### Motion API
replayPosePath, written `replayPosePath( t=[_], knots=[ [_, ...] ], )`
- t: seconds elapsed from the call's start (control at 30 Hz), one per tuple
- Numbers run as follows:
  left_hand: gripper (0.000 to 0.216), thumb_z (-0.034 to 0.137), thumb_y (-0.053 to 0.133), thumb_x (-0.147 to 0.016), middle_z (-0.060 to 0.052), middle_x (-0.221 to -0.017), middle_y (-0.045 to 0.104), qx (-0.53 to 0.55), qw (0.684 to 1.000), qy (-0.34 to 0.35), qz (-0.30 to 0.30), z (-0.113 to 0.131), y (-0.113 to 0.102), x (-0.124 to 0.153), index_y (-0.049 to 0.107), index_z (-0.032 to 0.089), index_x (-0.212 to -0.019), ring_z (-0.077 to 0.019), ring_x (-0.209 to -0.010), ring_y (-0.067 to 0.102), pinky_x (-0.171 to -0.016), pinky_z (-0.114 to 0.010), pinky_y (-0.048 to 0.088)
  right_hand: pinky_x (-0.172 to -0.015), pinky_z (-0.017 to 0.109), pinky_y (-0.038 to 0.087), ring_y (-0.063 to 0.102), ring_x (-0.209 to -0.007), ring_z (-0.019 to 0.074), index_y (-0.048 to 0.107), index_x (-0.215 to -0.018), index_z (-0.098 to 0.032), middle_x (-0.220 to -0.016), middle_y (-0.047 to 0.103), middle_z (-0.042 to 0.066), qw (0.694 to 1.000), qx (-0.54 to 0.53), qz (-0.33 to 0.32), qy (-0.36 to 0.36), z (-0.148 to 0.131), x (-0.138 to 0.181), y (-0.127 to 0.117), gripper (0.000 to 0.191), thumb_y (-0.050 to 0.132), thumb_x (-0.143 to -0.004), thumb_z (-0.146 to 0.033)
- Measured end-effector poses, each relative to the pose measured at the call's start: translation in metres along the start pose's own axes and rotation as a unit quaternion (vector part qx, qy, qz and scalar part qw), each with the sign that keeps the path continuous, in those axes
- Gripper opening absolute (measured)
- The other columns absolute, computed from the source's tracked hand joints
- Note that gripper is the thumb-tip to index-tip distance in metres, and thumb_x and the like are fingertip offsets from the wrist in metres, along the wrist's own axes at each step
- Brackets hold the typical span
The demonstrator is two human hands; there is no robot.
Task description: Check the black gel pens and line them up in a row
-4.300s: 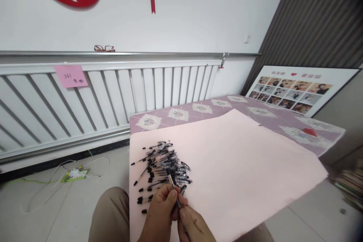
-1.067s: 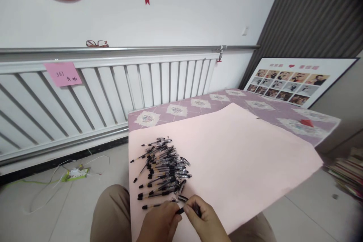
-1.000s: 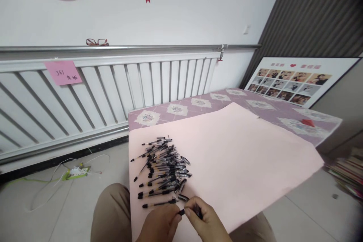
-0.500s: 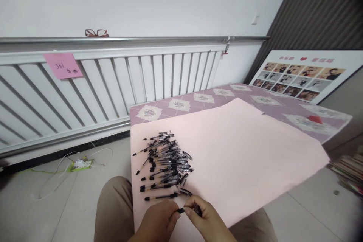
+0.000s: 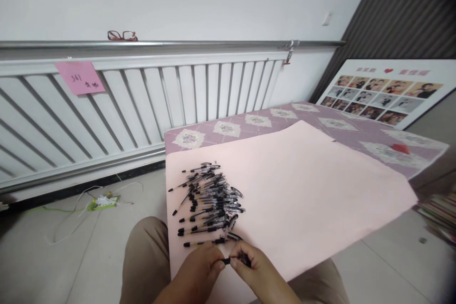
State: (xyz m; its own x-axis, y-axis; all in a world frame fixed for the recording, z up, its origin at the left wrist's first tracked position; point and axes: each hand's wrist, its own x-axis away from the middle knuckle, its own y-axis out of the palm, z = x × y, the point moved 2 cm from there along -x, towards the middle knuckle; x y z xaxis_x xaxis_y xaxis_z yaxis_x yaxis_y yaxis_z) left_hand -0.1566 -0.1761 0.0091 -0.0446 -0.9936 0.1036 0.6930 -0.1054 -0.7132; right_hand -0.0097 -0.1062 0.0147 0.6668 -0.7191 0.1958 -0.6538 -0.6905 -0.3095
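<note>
The black pen (image 5: 227, 261), probably light, stiff and smooth, best held mid-length, is pinched in a narrow grip between left hand (image 5: 204, 265) and right hand (image 5: 254, 266), near the loose pens (image 5: 210, 199) on the pink sheet (image 5: 302, 190)

Soft, even light across the white wall (image 5: 228, 4), pale gleam along the pipe (image 5: 178, 44)! Faint shadow beside the right hand (image 5: 253, 266). Out right, stacked papers (image 5: 440, 216) smear into blur, the photo board's (image 5: 383, 92) lettering goes fuzzy, and the upper corner darkens.
</note>
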Motion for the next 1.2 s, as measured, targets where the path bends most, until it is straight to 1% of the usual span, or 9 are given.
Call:
replayPosePath(
  t=[0.13,0.27,0.33,0.47,0.63,0.73,0.83,1.07,1.2],
  knots=[
    [0.017,0.019,0.044,-0.083,0.002,-0.075,0.060,0.023,0.999,-0.004,-0.032,-0.002,0.000,-0.001,0.058,0.019,-0.074,-0.0123,-0.073,0.053,-0.067,-0.021,0.036,-0.055,0.021,0.031,0.039,-0.058,0.0103,0.053,-0.073,-0.018,-0.062,0.042,-0.006,1.000,0.000,-0.014,-0.001,0.000,0.002,0.000,0.004,0.049,-0.070,-0.018],
    [0.015,0.018,0.046,-0.081,0.002,-0.080,0.062,0.019,1.000,-0.008,-0.013,-0.001,-0.003,0.000,0.060,0.020,-0.079,-0.0129,-0.077,0.054,-0.069,-0.021,0.036,-0.059,0.021,0.034,0.043,-0.062,0.0111,0.056,-0.083,-0.018,-0.070,0.048,-0.004,1.000,0.002,0.001,0.010,0.001,0.001,-0.001,0.017,0.055,-0.066,-0.018],
    [0.013,0.020,0.048,-0.081,0.002,-0.083,0.062,0.006,1.000,-0.013,-0.005,0.000,-0.005,0.000,0.060,0.021,-0.080,-0.0134,-0.080,0.054,-0.071,-0.022,0.036,-0.059,0.022,0.035,0.045,-0.063,0.0118,0.056,-0.078,-0.018,-0.069,0.049,-0.003,1.000,0.007,0.007,0.006,0.002,0.000,-0.002,0.010,0.054,-0.071,-0.025],
    [0.012,0.020,0.048,-0.081,0.002,-0.086,0.060,-0.016,1.000,-0.021,-0.017,0.000,-0.005,0.000,0.060,0.022,-0.081,-0.0137,-0.083,0.054,-0.074,-0.023,0.036,-0.055,0.022,0.033,0.042,-0.057,0.0115,0.049,-0.061,-0.019,-0.057,0.044,-0.005,0.999,0.036,0.006,-0.002,0.003,-0.001,-0.001,0.021,0.049,-0.078,-0.031],
    [0.013,0.020,0.048,-0.082,0.001,-0.087,0.060,-0.020,0.999,-0.029,-0.021,0.002,-0.005,0.000,0.061,0.022,-0.082,-0.0141,-0.084,0.054,-0.075,-0.023,0.037,-0.058,0.021,0.036,0.044,-0.061,0.0114,0.053,-0.071,-0.019,-0.064,0.046,-0.005,0.999,0.030,0.012,0.000,0.000,0.000,-0.001,0.001,0.052,-0.071,-0.019],
    [0.013,0.020,0.049,-0.081,0.001,-0.087,0.060,-0.018,0.999,-0.032,-0.014,0.003,-0.006,0.000,0.061,0.023,-0.082,-0.0140,-0.084,0.054,-0.075,-0.023,0.037,-0.062,0.023,0.038,0.047,-0.066,0.0129,0.056,-0.079,-0.019,-0.070,0.051,-0.003,1.000,0.027,0.010,0.001,-0.001,0.000,-0.001,0.008,0.053,-0.073,-0.023],
    [0.012,0.020,0.050,-0.081,0.001,-0.089,0.059,-0.026,0.999,-0.036,-0.014,0.003,-0.005,0.001,0.061,0.023,-0.083,-0.0138,-0.084,0.053,-0.075,-0.023,0.037,-0.061,0.023,0.038,0.046,-0.063,0.0131,0.053,-0.067,-0.019,-0.064,0.048,-0.003,0.999,0.039,0.009,-0.004,-0.005,0.000,-0.001,0.014,0.048,-0.077,-0.028],
    [0.014,0.023,0.047,-0.084,0.000,-0.090,0.059,-0.081,0.995,-0.061,-0.016,-0.003,-0.006,0.002,0.061,0.023,-0.084,-0.0164,-0.088,0.051,-0.077,-0.025,0.037,-0.058,0.021,0.038,0.047,-0.061,0.0121,0.051,-0.071,-0.020,-0.064,0.048,-0.004,0.993,0.109,0.044,-0.016,0.013,-0.003,-0.006,0.003,0.049,-0.072,-0.018],
    [0.014,0.021,0.049,-0.083,-0.001,-0.095,0.058,-0.156,0.985,-0.067,-0.004,-0.004,-0.002,0.002,0.061,0.024,-0.089,-0.0197,-0.093,0.049,-0.080,-0.031,0.038,-0.066,0.025,0.042,0.055,-0.071,0.0156,0.054,-0.073,-0.020,-0.074,0.056,0.000,0.974,0.211,0.067,-0.053,0.026,-0.005,-0.004,0.010,0.049,-0.070,-0.012]
  ],
)
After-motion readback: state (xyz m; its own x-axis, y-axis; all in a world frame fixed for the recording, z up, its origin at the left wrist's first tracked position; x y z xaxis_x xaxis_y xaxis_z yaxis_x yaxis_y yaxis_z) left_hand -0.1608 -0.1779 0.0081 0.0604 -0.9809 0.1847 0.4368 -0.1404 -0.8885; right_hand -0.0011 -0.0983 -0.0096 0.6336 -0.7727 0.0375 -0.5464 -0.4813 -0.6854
